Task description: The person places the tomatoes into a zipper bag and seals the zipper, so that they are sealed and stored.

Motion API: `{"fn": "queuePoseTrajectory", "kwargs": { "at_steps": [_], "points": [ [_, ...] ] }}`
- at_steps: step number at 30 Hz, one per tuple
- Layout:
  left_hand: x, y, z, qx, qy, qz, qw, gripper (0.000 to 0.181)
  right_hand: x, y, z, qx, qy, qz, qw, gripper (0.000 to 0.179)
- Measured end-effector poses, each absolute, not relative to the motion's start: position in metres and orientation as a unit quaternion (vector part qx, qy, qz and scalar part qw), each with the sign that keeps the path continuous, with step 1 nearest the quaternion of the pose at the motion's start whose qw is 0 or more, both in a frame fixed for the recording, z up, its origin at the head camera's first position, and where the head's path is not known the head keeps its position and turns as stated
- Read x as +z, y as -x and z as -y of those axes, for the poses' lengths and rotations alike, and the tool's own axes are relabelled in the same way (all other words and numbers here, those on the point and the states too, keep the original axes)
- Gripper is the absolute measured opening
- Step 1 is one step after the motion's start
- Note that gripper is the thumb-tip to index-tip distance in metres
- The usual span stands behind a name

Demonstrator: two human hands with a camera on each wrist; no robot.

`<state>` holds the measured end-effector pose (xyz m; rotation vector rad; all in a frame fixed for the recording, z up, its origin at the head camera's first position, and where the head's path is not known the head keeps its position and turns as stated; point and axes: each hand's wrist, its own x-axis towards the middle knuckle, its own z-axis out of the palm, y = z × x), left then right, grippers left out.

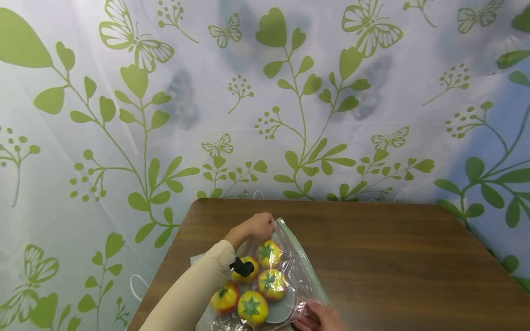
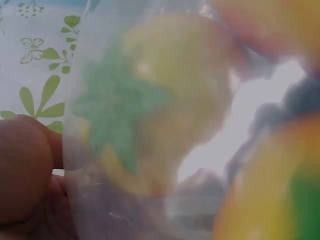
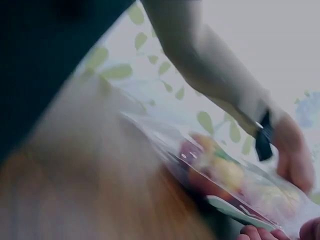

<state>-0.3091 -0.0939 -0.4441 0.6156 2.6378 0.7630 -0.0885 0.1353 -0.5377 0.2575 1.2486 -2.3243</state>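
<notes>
A clear slider zip bag (image 1: 296, 280) with a pale green seal strip lies tilted at the table's near left. Inside are several yellow-red fruits (image 1: 252, 308) with green star-shaped leaf tops, perhaps persimmons or tomatoes. My left hand (image 1: 262, 225) grips the bag's far corner, close to the white slider (image 1: 282, 221). At the near end of the seal my right hand (image 1: 320, 317) pinches the bag between thumb and fingers. In the left wrist view, a blurred fruit (image 2: 190, 100) shows through the plastic beside my left thumb. The right wrist view has both hands at the bag (image 3: 235, 175).
The brown wooden table (image 1: 397, 262) extends to the right. Behind it hangs a pale curtain (image 1: 244, 170) printed with green leaves and butterflies. A black wrist camera (image 1: 242, 266) on the left arm hides part of one fruit.
</notes>
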Motion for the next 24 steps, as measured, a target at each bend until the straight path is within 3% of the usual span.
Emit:
{"fn": "queuePoseTrajectory", "kwargs": {
  "at_steps": [7,15,20,24],
  "points": [
    [-0.448,0.295,0.093,0.403,-0.159,-0.892,0.133,0.02,-0.52,0.103,-0.176,-0.811,-0.093,-0.548,0.183,0.036],
    [-0.449,0.28,0.075,0.491,-0.111,-0.861,0.068,0.022,-0.5,0.118,-0.199,-0.748,-0.135,-0.642,0.098,0.045],
    [-0.454,0.276,0.064,0.549,-0.081,-0.83,0.052,0.027,-0.501,0.126,-0.208,-0.736,-0.173,-0.651,0.072,0.036],
    [-0.456,0.273,0.059,0.565,-0.074,-0.821,0.026,0.029,-0.493,0.132,-0.219,-0.685,-0.171,-0.708,0.032,0.046]
  ]
}}
